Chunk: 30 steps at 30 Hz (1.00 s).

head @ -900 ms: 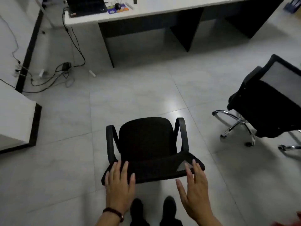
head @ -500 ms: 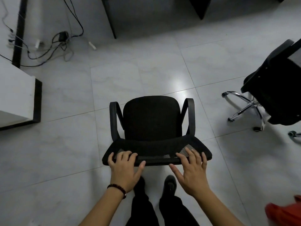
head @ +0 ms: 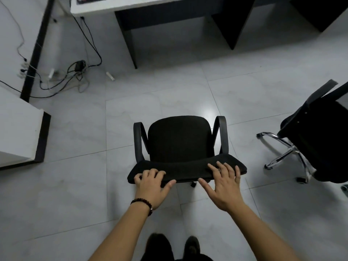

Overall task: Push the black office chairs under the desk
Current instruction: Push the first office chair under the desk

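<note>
A black office chair point(head: 180, 142) with two armrests stands on the tiled floor in front of me, its seat facing the desk point(head: 169, 19). My left hand point(head: 152, 182) grips the top of its backrest near the left end, fingers curled over the edge. My right hand point(head: 224, 182) rests on the backrest near the right end with fingers spread and fairly straight. A second black office chair point(head: 320, 140) with a chrome star base stands at the right, partly cut off by the frame edge.
The white-topped desk has dark panel legs with open bays beneath. A tangle of cables and a power strip point(head: 75, 72) lies on the floor at the left. A white cabinet point(head: 18, 132) juts in at the left edge. My feet point(head: 173, 245) show below.
The chair has rolled away from me toward the desk, my arms stretching out behind it. The desk has come closer into view, and my left fingers have curled tighter over the backrest.
</note>
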{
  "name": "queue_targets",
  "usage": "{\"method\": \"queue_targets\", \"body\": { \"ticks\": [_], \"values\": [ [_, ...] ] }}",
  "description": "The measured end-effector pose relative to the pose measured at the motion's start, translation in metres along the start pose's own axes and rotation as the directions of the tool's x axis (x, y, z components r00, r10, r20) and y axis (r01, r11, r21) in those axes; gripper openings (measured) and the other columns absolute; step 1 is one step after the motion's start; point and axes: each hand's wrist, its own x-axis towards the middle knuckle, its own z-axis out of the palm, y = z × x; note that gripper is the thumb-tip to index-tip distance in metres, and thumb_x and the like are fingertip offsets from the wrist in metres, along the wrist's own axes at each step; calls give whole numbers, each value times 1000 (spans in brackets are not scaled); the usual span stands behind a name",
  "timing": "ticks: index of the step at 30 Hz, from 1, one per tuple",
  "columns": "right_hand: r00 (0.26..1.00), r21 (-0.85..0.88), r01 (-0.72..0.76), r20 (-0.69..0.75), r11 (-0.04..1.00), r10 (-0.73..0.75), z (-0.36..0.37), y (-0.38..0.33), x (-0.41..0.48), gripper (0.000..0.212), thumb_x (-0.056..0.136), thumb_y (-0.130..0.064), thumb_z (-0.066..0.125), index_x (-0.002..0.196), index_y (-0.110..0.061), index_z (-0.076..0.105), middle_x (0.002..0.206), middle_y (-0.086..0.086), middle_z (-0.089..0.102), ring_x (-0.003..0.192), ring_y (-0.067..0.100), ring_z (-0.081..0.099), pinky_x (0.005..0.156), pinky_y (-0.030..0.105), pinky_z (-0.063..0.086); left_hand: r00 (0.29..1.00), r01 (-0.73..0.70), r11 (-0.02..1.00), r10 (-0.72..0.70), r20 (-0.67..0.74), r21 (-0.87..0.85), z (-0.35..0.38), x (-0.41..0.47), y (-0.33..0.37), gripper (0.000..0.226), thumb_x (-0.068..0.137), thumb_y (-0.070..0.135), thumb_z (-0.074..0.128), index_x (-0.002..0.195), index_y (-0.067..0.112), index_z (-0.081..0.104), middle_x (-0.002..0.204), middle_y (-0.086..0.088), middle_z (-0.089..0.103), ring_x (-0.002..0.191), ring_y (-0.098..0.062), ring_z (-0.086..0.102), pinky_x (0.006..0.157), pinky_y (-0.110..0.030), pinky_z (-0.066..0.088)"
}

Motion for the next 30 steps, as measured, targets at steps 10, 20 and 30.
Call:
{"method": "queue_targets", "body": {
  "ticks": [10, 20, 30],
  "values": [
    [999, 6, -17, -40, 1000, 17, -49, 6, 155, 83, 80, -84, 7, 143, -39, 39, 161, 5, 20, 150, 24, 1, 117, 46, -17, 999, -22, 998, 24, -42, 52, -59, 156, 16, 69, 85, 74, 12, 129, 34, 48, 127, 3, 51, 118, -22, 41, 99, -45, 25],
    [998, -2, -59, -22, 998, 59, -95, -61, 332, 84, 85, -80, 10, 156, -35, 8, 161, 5, 19, 150, 26, 0, 114, 42, -22, 1000, -19, 998, 18, 6, 68, -149, 328, -36, 73, 83, 77, 8, 130, 37, 47, 128, 1, 51, 123, -26, 40, 110, -62, 2],
    [994, 19, -107, -10, 994, 107, -133, -101, 493, 79, 82, -81, 7, 141, -41, 39, 162, 7, 16, 150, 27, -5, 114, 47, -22, 996, -83, 993, 84, -15, 83, -224, 497, -66, 78, 80, 79, 2, 122, 36, 52, 117, 0, 55, 114, -26, 45, 109, -57, 12]
  ]
}}
